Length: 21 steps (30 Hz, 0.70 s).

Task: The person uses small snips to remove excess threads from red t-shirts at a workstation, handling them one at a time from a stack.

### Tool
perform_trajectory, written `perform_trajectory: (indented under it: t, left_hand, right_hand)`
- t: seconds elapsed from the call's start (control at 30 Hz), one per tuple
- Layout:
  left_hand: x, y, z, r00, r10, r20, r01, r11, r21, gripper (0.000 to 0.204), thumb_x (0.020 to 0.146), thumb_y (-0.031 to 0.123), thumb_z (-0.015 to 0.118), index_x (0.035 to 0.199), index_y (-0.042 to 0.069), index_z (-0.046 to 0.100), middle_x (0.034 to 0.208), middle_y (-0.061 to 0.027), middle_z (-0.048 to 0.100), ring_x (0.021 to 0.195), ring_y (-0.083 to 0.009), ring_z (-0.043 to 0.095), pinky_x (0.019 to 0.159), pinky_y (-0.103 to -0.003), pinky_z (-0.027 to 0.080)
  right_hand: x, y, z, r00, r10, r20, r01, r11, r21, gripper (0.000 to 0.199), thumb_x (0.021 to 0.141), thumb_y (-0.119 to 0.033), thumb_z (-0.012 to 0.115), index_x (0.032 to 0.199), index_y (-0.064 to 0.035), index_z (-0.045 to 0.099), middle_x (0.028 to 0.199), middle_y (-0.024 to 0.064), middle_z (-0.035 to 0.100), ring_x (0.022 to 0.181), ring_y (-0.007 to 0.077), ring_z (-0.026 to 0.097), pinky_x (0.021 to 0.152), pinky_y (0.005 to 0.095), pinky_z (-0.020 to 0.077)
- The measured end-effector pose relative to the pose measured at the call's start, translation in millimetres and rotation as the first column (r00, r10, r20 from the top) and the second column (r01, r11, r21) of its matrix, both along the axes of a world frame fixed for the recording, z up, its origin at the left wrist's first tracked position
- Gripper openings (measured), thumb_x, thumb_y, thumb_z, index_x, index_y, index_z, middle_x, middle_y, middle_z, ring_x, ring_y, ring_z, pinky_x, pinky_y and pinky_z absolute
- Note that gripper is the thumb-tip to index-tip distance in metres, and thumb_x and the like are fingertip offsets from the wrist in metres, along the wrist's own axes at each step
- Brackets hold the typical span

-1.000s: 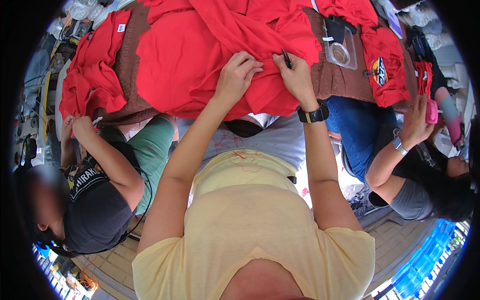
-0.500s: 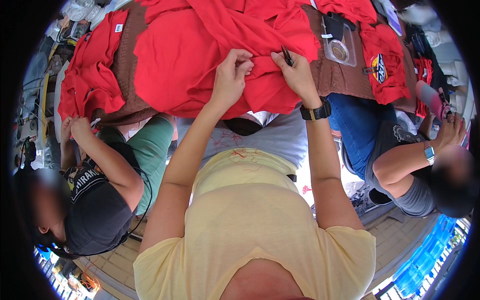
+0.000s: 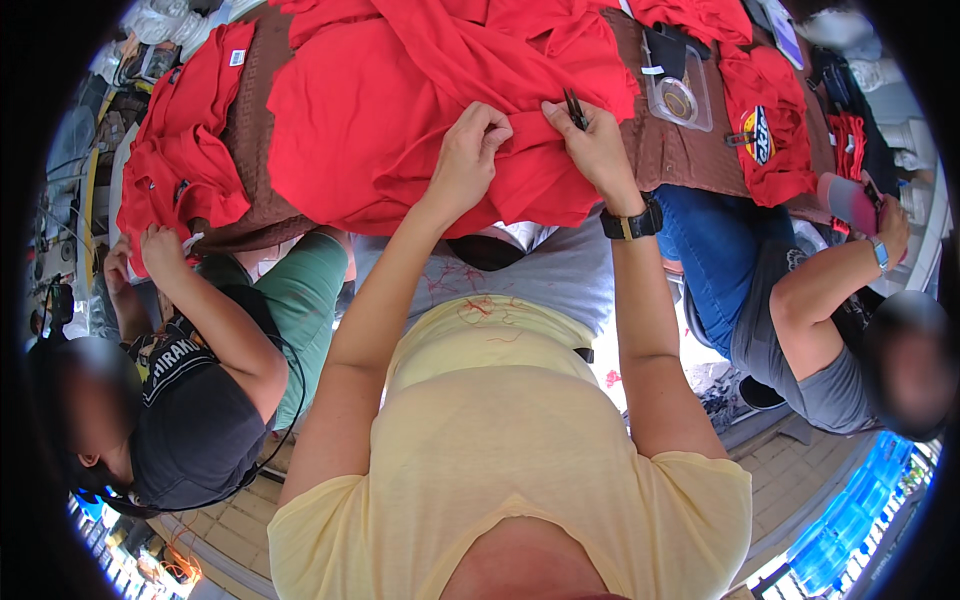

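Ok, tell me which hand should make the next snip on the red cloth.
Right, probably: the right hand already holds the small dark snips against the red cloth, while the left hand pinches a fold.

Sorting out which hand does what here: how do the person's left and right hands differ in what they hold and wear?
The right hand pinches a small dark tool, apparently thread snips; the left hand holds no tool and only bunches the red garment. The right wrist wears a black watch; the left wrist is bare. Both hands rest on the same red garment, close together at its near edge.
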<state>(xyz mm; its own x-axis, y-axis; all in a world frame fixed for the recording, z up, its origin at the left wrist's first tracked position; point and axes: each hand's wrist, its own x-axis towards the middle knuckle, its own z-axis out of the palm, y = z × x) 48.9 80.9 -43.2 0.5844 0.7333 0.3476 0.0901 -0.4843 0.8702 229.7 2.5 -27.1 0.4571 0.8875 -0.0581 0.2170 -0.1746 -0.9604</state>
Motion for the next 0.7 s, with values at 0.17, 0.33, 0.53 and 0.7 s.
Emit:
perform_trajectory:
  t: [0.17,0.33,0.53,0.7]
  left_hand:
    - [-10.1,-9.1,5.7,0.989,0.148,-0.018,-0.149,0.970,-0.194,0.009,0.092,0.000,0.068,0.101,-0.003,0.067,0.088,-0.0094,0.070,0.077,-0.0135,0.067,0.075,-0.026,0.054]
    - [-9.4,-14.7,10.5,0.982,0.185,-0.031,-0.186,0.982,-0.034,0.009,0.088,-0.001,0.072,0.096,-0.003,0.071,0.089,-0.0115,0.071,0.075,-0.0168,0.069,0.073,-0.028,0.055]
    - [-8.3,-10.1,5.7,0.977,0.186,-0.105,-0.170,0.975,0.144,0.006,0.091,0.000,0.068,0.097,-0.003,0.067,0.092,-0.0116,0.071,0.079,-0.0169,0.067,0.075,-0.028,0.054]
    - [-9.6,-10.4,-0.7,0.994,0.103,-0.026,-0.106,0.977,-0.183,0.006,0.100,0.003,0.059,0.101,-0.002,0.063,0.095,-0.0071,0.070,0.085,-0.0128,0.065,0.079,-0.027,0.052]
  right_hand:
    - [-28.6,-10.9,22.8,0.894,-0.365,0.261,0.255,0.892,0.374,0.018,0.093,-0.016,0.072,0.096,0.0018,0.069,0.094,0.0116,0.068,0.077,0.0146,0.059,0.058,0.0309,0.0435]
    - [-56.0,-33.5,36.2,0.982,-0.133,0.131,0.101,0.968,0.228,0.018,0.095,-0.013,0.068,0.101,0.0032,0.068,0.085,0.0106,0.069,0.067,0.0151,0.059,0.059,0.0304,0.0448]
    - [-53.1,-23.8,12.4,0.997,-0.059,0.040,0.050,0.979,0.195,0.016,0.097,-0.010,0.062,0.103,0.0044,0.067,0.077,0.0117,0.068,0.068,0.0144,0.064,0.062,0.0307,0.0481]
    - [-45.9,-24.1,11.7,1.000,0.014,0.002,-0.014,0.993,0.119,0.028,0.103,-0.023,0.058,0.096,0.0026,0.066,0.068,0.0049,0.059,0.060,0.0116,0.056,0.057,0.0291,0.0452]
